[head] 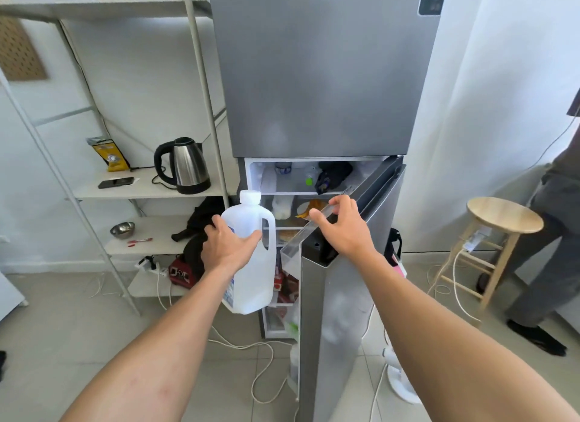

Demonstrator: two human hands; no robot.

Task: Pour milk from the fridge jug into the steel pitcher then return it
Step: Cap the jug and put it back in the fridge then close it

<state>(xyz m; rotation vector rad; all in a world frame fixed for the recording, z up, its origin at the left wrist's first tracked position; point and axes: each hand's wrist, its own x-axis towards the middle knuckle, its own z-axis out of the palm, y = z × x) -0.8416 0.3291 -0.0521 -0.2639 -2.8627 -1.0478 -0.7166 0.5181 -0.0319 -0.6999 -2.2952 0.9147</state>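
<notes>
Open door [339,296] blocks most of the fridge shelves, jug label [231,291] is too blurry to read, bystander [552,233] cut off at the right edge.

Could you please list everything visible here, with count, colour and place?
fridge: one, grey, centre, lower door open
jug: one, white, capped, before the fridge opening
kettle: one, steel and black, middle shelf, left
phone: one, black, same shelf
bag: one, yellow, same shelf
bowl: one, steel, lower shelf
stool: one, wooden, right
cables: several, white, on the floor
bystander: one, grey clothes, far right
left hand: grip on the jug
right hand: on the door's top edge
</notes>
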